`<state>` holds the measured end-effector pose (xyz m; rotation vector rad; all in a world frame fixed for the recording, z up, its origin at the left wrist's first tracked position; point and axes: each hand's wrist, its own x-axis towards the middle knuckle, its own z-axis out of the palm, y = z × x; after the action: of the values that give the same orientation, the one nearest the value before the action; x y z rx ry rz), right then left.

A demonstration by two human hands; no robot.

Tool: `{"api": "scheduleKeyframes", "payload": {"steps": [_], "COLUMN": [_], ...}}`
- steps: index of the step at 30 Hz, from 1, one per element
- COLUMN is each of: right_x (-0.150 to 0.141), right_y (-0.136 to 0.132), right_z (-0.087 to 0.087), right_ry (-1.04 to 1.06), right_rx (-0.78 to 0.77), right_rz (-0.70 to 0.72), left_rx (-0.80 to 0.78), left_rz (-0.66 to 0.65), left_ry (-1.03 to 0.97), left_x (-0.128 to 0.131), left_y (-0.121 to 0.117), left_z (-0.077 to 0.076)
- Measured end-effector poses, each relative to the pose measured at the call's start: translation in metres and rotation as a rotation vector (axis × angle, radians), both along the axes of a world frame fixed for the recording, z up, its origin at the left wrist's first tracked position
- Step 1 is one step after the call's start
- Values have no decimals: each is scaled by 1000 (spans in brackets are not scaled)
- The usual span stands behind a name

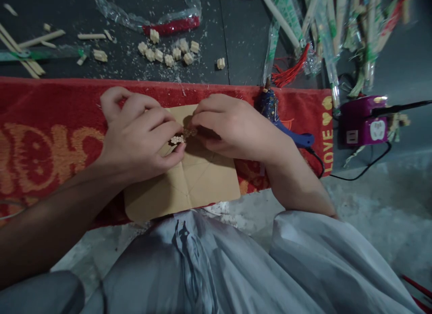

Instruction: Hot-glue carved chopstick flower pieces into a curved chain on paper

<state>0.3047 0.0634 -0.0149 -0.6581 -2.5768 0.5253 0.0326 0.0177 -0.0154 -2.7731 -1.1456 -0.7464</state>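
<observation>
My left hand (141, 132) is closed, its thumb and index finger pinching a small pale piece (177, 140) that looks like a short bundle of thin sticks. Close against it, my right hand (229, 123) is closed too, with its fingertips on a similar piece (190, 132) in shadow. Whether the two pieces are joined cannot be made out. Both hands are over a creased tan paper sheet (209, 183) with faint pencil lines. To the right of my right hand, a blue glue gun (281, 127) lies on the red towel (37, 111).
Several small pale bundle pieces (168, 60) and crumbs lie on the dark table (236, 17). Loose sticks (42, 38) are at far left. Plastic-wrapped sticks (329, 35), a red tassel (297, 71) and a purple box with cables (362, 120) are at right.
</observation>
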Motion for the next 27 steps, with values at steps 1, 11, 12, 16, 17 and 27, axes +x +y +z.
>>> {"api": "scheduleKeyframes", "payload": {"steps": [1,11,12,16,17,27], "right_x": [0,-6,-6,-4,-4,-8], "right_y": [0,-9,-8,-5,-5,-9], "right_z": [2,31,30,21,20,25], "right_ry": [-12,-263,-257,-198,-177,-199], "right_rx": [39,-11,-16,-64,-83,-133], "right_rz": [7,-42,-36,-30,-34,-53], "left_rx": [4,-77,-66,-42,-54,-194], "left_rz": [1,-14,-14,3,3,3], "left_ry": [-2,-48,-38,18,25,73], "left_x": [0,1,1,0,0,-5], "left_y": [0,-1,-2,-3,-3,-4], "left_z": [0,0,0,0,-1,-6]}}
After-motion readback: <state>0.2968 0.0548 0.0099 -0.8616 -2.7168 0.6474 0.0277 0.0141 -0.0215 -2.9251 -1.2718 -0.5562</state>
